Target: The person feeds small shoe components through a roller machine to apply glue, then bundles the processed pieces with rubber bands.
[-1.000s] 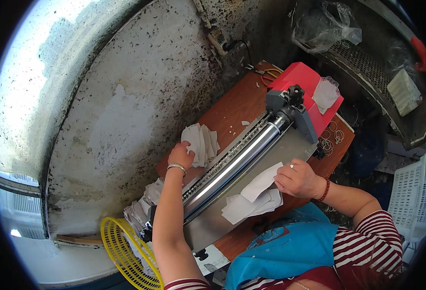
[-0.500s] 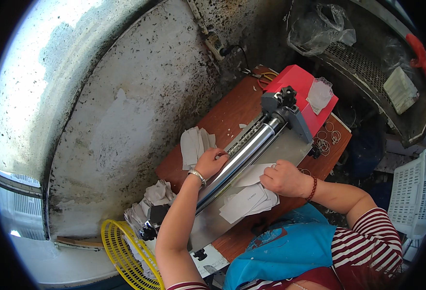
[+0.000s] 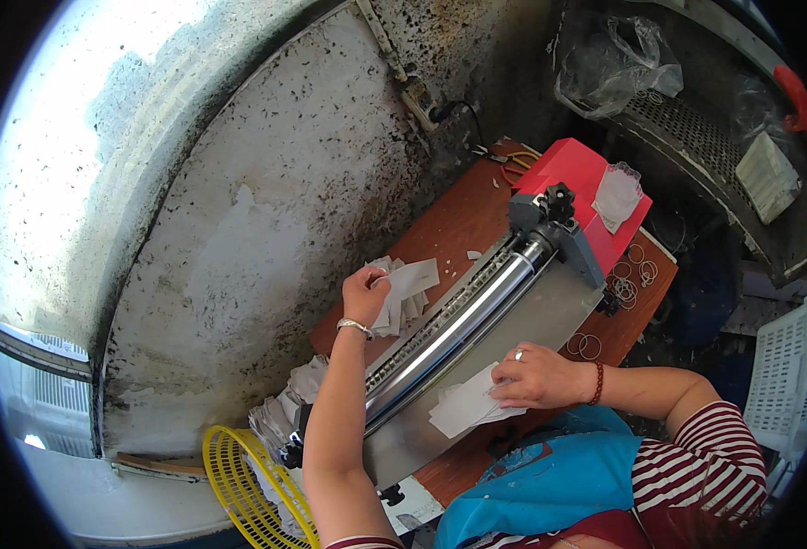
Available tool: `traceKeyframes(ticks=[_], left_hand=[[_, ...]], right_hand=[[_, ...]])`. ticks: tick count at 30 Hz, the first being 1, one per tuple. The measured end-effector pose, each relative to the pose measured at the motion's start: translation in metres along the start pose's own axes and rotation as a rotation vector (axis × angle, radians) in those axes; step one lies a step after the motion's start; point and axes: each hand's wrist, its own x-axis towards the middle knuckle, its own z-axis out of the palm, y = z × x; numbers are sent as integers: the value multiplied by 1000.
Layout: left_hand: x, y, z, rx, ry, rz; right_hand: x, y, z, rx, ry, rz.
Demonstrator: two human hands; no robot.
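Beyond the roller machine, my left hand [image 3: 365, 295] pinches a white paper piece [image 3: 413, 276] by one end. That piece hangs over a loose pile of similar white pieces [image 3: 392, 314] on the brown table. On the near side, my right hand [image 3: 541, 375] rests with bent fingers on a small fanned stack of white paper pieces [image 3: 466, 407]. The stack lies on the machine's metal plate [image 3: 513, 329]. Between my hands runs the shiny steel roller [image 3: 458, 325], with no piece visible in it.
The machine's red housing [image 3: 586, 183] stands at the far right end, a clear plastic piece [image 3: 618, 195] on it. Rubber bands [image 3: 625, 288] and orange-handled pliers [image 3: 518, 163] lie on the table. A yellow basket [image 3: 239, 485] and crumpled white pieces [image 3: 285, 403] are lower left; a white crate [image 3: 779, 375] stands right.
My left hand has moved from beside the roller out over the far pile, now holding a paper piece. The piece fed toward the roller near my right hand is gone from there.
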Motion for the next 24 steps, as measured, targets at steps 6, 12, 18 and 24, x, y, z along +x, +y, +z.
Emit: traceKeyframes(ticks=[6, 12, 18, 24], left_hand=[[-6, -6, -31, 528, 467, 217], [-37, -29, -11, 912, -266, -110], [-25, -33, -16, 790, -221, -235], [-26, -35, -9, 775, -324, -290]], right_hand=[[1, -2, 2, -177, 18, -93], [3, -5, 9, -320, 33, -230], [7, -8, 13, -244, 102, -103], [-4, -1, -3, -254, 149, 0]])
